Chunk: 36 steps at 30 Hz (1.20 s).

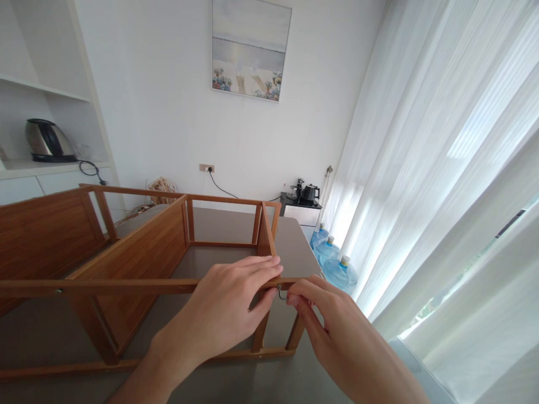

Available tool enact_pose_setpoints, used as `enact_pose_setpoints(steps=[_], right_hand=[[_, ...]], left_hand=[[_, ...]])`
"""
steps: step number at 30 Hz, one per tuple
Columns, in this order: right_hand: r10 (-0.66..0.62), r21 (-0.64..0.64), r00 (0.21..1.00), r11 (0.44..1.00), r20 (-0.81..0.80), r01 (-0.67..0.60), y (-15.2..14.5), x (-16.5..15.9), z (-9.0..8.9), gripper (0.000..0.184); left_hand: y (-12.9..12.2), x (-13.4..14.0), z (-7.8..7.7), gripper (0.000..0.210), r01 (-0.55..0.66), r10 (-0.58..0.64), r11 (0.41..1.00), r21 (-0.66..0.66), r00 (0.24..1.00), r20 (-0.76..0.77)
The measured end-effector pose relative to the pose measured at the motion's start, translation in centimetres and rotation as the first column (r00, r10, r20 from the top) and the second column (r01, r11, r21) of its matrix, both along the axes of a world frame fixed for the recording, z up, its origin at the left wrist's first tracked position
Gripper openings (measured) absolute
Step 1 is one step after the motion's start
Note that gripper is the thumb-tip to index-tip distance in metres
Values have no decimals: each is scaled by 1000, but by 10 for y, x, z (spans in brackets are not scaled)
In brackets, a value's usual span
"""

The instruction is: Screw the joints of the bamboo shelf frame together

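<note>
A brown wooden shelf unit (130, 287) lies on its side on a grey table, its shelf panels standing upright. Near its right end, my left hand (229, 300) grips the frame rail, fingers over the top by the end panel (265, 233) and thumb below. My right hand (326, 314) pinches the long arm of a small hex key (282, 294) between thumb and fingers. The key's other end meets a bolt hole in the front rail, just beside my left thumb. Another bolt head (59, 290) shows farther left along that same rail.
The grey table top (295, 235) extends behind the unit. Several blue water jugs (339, 272) stand on the floor at right, by white curtains (404, 168). A black kettle (310, 192) sits on a low cabinet at the back; a steel kettle (48, 140) is on the left shelf.
</note>
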State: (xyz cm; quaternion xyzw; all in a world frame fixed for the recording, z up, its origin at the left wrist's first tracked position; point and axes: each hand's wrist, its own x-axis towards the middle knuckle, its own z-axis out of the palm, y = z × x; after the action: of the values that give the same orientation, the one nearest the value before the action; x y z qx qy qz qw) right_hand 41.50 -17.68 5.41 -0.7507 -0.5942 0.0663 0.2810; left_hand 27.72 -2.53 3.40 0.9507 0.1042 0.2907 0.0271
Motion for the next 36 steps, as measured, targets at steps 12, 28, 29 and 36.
enact_pose_setpoints(steps=[12, 28, 29, 36], right_hand=[[-44, 26, 999, 999, 24, 44, 2, -2, 0, 26], [4, -106, 999, 994, -47, -9, 0, 3, -5, 21], [4, -106, 999, 994, -47, -9, 0, 3, -5, 19], [18, -78, 999, 997, -45, -22, 0, 4, -7, 22]], left_hand=[[0, 0, 1, 36, 6, -6, 1000, 3, 1000, 4], [2, 0, -2, 37, -2, 2, 1000, 17, 1000, 4], [2, 0, -2, 37, -1, 1, 1000, 15, 1000, 4], [2, -1, -3, 37, -2, 2, 1000, 20, 1000, 4]])
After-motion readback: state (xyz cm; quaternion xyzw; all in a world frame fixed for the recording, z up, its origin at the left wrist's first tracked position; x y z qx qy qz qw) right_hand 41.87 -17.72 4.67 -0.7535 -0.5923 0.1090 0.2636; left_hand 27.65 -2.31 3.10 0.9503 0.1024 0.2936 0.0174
